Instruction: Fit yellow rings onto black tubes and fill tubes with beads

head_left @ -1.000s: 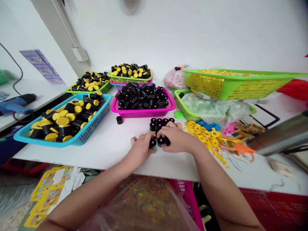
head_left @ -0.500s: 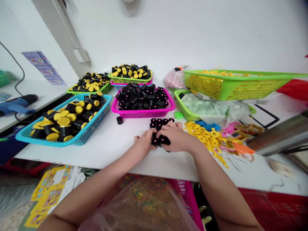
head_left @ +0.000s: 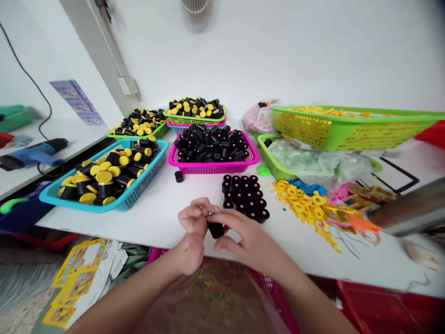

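Note:
A black cylinder is between my hands, just above the table's front part. My right hand has its fingers around it from the right. My left hand is closed at the cylinder's upper left end; whatever its fingertips pinch is too small to make out. Beyond my right hand, several black cylinders with pink dots stand upright in a tight block of rows. One loose black cylinder stands by the pink basket, which is heaped with more black cylinders.
The blue basket at left holds yellow-capped black cylinders, as do the baskets behind it. At right are yellow rings, a stacked green basket and a metal cylinder. A blue heat gun lies far left.
Both hands have left the block of black cylinders and moved left and nearer to me, now with one cylinder between them. The view has shifted slightly, and the block is uncovered.

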Available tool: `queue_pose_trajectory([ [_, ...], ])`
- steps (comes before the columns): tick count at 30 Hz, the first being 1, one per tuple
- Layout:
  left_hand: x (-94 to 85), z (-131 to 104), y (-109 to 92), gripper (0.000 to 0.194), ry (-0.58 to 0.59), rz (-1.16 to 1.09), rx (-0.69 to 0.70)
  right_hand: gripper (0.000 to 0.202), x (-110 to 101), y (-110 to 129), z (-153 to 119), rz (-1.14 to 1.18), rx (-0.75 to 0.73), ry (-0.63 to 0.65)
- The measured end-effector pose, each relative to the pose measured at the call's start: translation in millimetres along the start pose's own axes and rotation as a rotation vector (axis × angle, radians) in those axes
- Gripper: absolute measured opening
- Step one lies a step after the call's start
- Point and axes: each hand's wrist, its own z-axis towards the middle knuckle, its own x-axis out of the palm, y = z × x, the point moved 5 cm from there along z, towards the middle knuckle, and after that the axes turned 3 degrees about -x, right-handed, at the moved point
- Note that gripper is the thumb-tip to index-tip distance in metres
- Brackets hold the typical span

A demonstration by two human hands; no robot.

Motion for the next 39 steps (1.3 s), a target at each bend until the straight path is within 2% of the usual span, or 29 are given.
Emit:
queue_pose_trajectory([
  [2, -5.6, -0.1, -6.7, 0.041, -0.030, -0.023, 0.110, 0.021, 10.1, 4.2, -12.3, -0.028, -0.028, -0.138],
  [4, -19.3, 9.0, -4.3, 0.032, 0.016, 0.210, 0.076, 0.016, 15.0, 3.0, -22.3, -0.083, -0.061, -0.209],
  [6, -43.4, 25.6, 12.5, 0.029, 0.114, 0.605, -0.125, 0.015, 14.7, -2.8, -30.0, -0.176, -0.083, -0.240],
  [8, -75.9, 44.7, 33.1, 0.030, 0.140, 1.002, -0.294, 0.019, 12.9, -11.4, -36.5, -0.318, -0.083, -0.237],
  [10, -105.1, 59.9, 59.4, 0.035, 0.179, 1.323, -0.529, 0.028, 12.7, -21.0, -42.8, -0.484, -0.062, -0.213],
  [12, -124.0, 69.3, 82.2, 0.043, 0.187, 1.466, -0.729, 0.035, 13.9, -29.5, -48.9, -0.631, -0.038, -0.213],
  [15, -131.5, 76.0, 101.3, 0.045, 0.189, 1.463, -0.843, 0.029, 15.3, -37.8, -55.8, -0.781, -0.028, -0.279],
  [18, -129.4, 75.5, 99.0, 0.046, 0.241, 1.437, -0.828, 0.025, 13.2, -43.0, -57.8, -0.910, 0.007, -0.352],
  [21, -123.8, 68.5, 80.5, 0.060, 0.320, 1.390, -0.751, 0.025, 8.4, -45.2, -57.1, -1.042, 0.035, -0.421],
  [23, -115.1, 58.6, 65.4, 0.053, 0.378, 1.324, -0.717, 0.029, 6.2, -47.7, -56.2, -1.081, 0.059, -0.432],
  [26, -86.9, 36.2, 46.0, 0.032, 0.437, 1.024, -0.719, 0.044, 2.1, -53.4, -56.5, -0.980, 0.122, -0.454],
  [28, -59.0, 20.0, 37.6, 0.032, 0.465, 0.766, -0.718, 0.051, -2.9, -55.5, -58.9, -0.854, 0.142, -0.531],
  [31, -19.4, 0.5, 37.7, 0.054, 0.511, 0.570, -0.739, 0.048, -11.4, -55.2, -64.3, -0.773, 0.129, -0.695],
  [33, -1.8, -5.7, 44.1, 0.062, 0.509, 0.539, -0.766, 0.044, -13.8, -55.4, -65.8, -0.795, 0.110, -0.743],
  [36, 8.1, -6.0, 52.6, 0.056, 0.466, 0.548, -0.828, 0.038, -12.9, -57.5, -65.0, -0.830, 0.070, -0.745],
  [39, 4.0, -0.1, 49.4, 0.049, 0.459, 0.513, -0.862, 0.034, -11.1, -60.4, -65.7, -0.845, 0.050, -0.777],
])
